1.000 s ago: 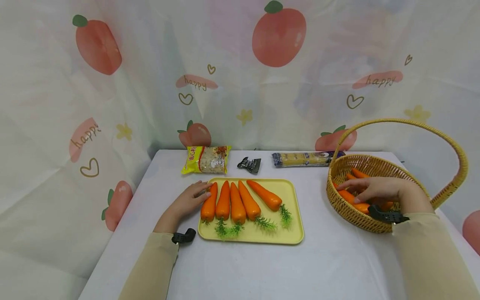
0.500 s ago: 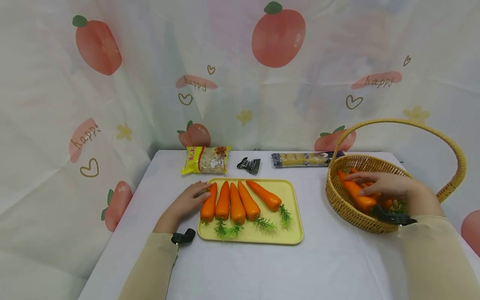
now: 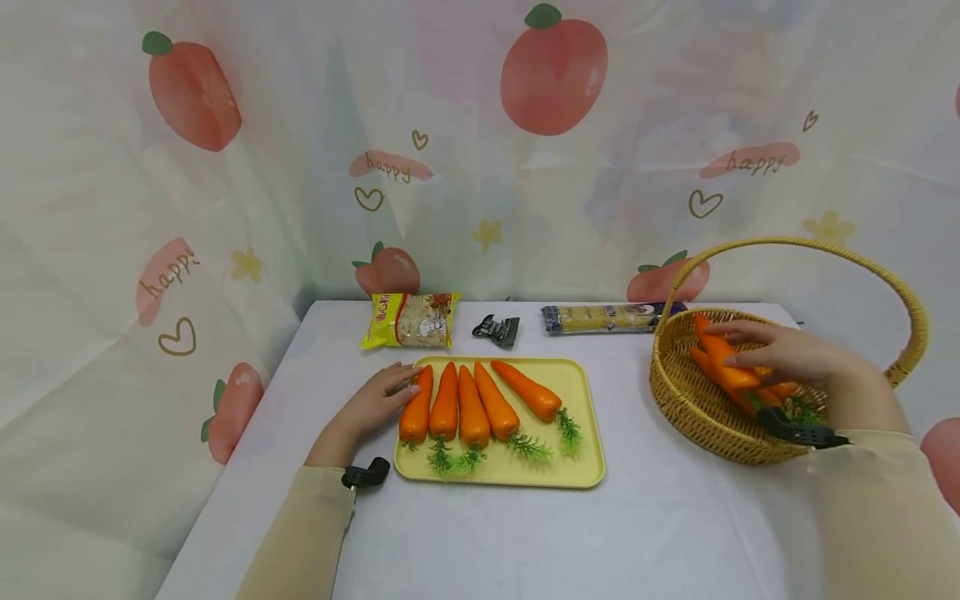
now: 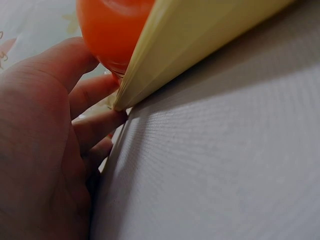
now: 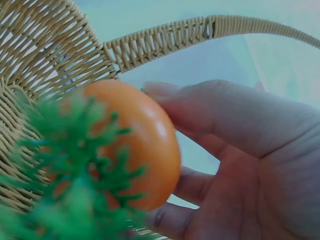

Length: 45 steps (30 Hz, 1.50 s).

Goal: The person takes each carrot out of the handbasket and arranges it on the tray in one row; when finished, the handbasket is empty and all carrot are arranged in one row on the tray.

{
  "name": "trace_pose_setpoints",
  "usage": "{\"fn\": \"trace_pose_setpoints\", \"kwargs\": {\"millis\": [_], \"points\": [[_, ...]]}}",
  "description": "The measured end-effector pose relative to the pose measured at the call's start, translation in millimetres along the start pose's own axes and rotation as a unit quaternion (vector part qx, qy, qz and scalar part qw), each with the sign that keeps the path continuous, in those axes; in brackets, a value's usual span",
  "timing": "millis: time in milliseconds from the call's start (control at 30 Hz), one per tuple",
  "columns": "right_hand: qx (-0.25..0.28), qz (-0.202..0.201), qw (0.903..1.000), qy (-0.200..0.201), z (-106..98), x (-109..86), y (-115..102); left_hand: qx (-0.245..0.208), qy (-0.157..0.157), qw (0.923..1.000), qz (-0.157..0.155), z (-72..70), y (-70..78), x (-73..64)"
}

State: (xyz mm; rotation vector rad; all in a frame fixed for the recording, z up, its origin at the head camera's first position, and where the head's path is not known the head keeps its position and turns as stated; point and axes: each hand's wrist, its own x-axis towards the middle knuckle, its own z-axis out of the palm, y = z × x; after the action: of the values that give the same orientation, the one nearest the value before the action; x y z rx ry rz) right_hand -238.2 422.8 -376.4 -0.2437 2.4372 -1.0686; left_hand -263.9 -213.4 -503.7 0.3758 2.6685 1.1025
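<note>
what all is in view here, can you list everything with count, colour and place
table: one, white-covered, below everything
backdrop: white with red fruit prints, behind and left of the table
tray: one, pale yellow, mid-table
basket: one, tan, table's right side
tray carrots: five, orange, green tops, on the tray
held carrot: one, orange, at the basket
other carrots: orange, in the basket, count partly hidden
bag: one, yellow and clear, back left
small packet: one, dark, back centre
long packet: one, yellow and dark blue, back right
wrist devices: two, black, on the wrists
sleeves: two, beige, on the arms
left hand: one, bare, at the tray's left rim
right hand: one, bare, gripping the held carrot
</note>
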Motion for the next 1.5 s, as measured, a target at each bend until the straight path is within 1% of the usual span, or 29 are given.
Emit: {"fn": "trace_pose_setpoints", "kwargs": {"millis": [133,333,467,667,867,900,1000,1100,1300,1500], "points": [[0.007,0.01,0.9997,0.019,-1.7,-1.9,-5.9,0.0,0.0,1.0,0.002,0.3,-1.2,0.9],[0.025,-0.001,0.9986,0.047,-0.4,-3.7,-13.9,-0.003,-0.003,1.0,0.007,-0.1,-1.3,0.1],[0.025,-0.01,0.998,0.057,0.9,-5.4,-19.9,-0.002,-0.002,1.0,0.007,-0.5,-1.3,-0.3],[0.026,-0.006,0.9973,0.069,4.0,-4.8,-27.8,-0.007,-0.004,1.0,0.001,-1.0,-0.8,-0.8],[0.066,0.007,0.9943,0.084,9.8,-5.4,-33.4,-0.003,-0.003,1.0,0.007,-0.6,-2.6,1.1],[0.071,0.008,0.9935,0.088,11.4,-6.3,-34.6,-0.002,-0.003,1.0,0.008,-0.7,-3.0,1.5],[0.064,0.005,0.993,0.099,16.4,-9.1,-38.0,-0.001,-0.003,0.9999,0.013,-0.8,-3.9,2.0],[0.064,0.003,0.9927,0.102,21.4,-11.0,-42.0,-0.001,-0.003,0.9999,0.015,-1.3,-3.4,1.7],[0.086,-0.027,0.9921,0.087,36.5,-10.6,-51.8,0.001,-0.005,0.9999,0.012,-1.8,-1.3,0.6],[0.081,-0.048,0.9925,0.078,60.5,-9.5,-62.8,-0.002,-0.003,1.0,0.005,-1.3,-0.1,-0.1]]}}
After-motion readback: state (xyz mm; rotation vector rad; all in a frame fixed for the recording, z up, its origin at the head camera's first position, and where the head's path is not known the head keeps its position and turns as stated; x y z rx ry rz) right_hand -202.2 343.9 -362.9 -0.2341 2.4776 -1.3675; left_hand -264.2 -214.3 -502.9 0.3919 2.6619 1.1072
